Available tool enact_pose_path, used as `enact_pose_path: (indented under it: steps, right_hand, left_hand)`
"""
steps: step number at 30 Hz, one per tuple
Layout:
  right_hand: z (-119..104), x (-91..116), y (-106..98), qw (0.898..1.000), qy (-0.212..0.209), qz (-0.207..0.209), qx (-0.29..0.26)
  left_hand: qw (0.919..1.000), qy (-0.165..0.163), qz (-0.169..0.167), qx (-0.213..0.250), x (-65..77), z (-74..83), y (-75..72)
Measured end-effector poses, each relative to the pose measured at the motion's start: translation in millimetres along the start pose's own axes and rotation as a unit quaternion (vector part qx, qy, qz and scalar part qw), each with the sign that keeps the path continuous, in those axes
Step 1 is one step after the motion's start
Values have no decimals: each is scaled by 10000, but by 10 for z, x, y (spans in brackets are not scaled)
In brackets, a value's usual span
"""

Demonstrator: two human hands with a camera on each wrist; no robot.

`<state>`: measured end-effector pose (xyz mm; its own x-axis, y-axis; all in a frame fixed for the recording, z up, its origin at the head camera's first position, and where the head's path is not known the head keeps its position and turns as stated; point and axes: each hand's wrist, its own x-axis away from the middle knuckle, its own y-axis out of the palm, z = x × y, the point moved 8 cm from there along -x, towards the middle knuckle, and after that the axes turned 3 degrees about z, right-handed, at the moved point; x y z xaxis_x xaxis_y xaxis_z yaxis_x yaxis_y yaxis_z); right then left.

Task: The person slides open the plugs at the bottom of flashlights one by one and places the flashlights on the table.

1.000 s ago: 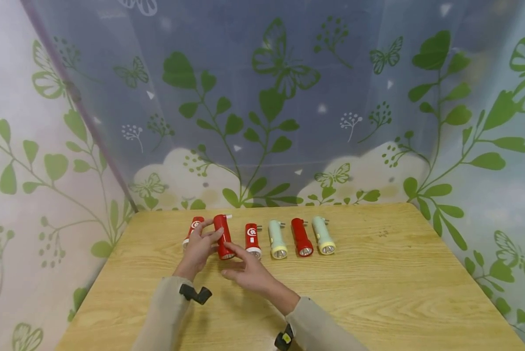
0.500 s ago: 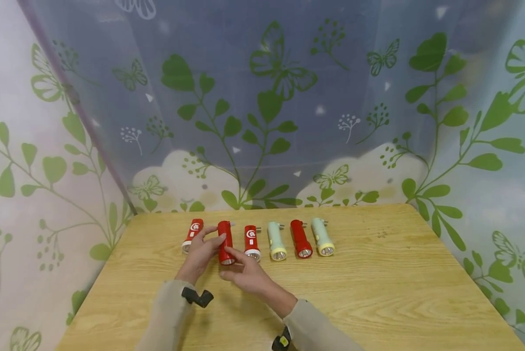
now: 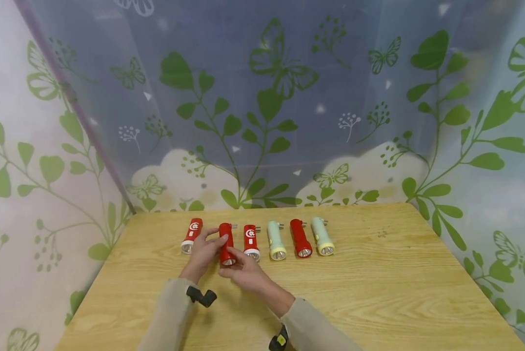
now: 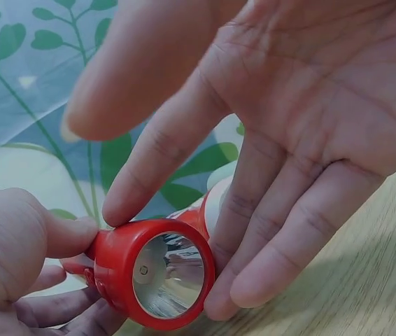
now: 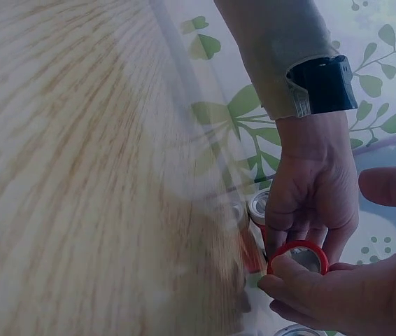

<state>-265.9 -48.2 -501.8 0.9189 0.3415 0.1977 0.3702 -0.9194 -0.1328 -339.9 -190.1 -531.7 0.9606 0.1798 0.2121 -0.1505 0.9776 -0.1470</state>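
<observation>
My left hand (image 3: pixel 203 256) grips a red flashlight (image 3: pixel 227 247), its thumb on the near side of the barrel and other fingers curled behind. The flashlight's lens end (image 4: pixel 170 276) faces me, and its plug prongs point away to the right. My right hand (image 3: pixel 253 279) touches the lens end with nearly straight fingers; its thumb stands apart from the flashlight in the left wrist view. To the left lies a red flashlight with a white rim (image 3: pixel 192 234); to the right is another white-rimmed red flashlight (image 3: pixel 251 239), partly behind the right fingers.
Farther right in the row lie a pale green flashlight (image 3: pixel 275 239), a plain red flashlight (image 3: pixel 299 236) and a second pale green flashlight (image 3: pixel 321 234). All rest on a wooden table (image 3: pixel 376 292). A leaf-printed curtain (image 3: pixel 354 122) stands behind and at both sides.
The held red flashlight has come down and slightly toward me and to the right, settling in line with the others. Both hands have stayed on it, shifting only a little.
</observation>
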Motion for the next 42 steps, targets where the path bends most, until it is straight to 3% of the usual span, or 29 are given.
enact_pose_path:
  steps: [8,14,20,28,42]
  right_hand:
    - [9,-44,14,9997,-35,100,-203]
    - [35,-40,38,9996,31,95,-271]
    - [38,-55,50,9995,73,73,-309]
    - [44,-43,55,9994,127,83,-320]
    - [31,-33,59,9990,160,153,-379]
  left_hand:
    - [10000,43,-30,0,-35,1,18]
    - [9991,89,45,-410,-77,-46,19]
    - [9979,182,158,-596,-77,-25,21]
    - [9975,59,192,-682,-59,-37,42]
    - [9942,283,407,-956,-60,-23,27]
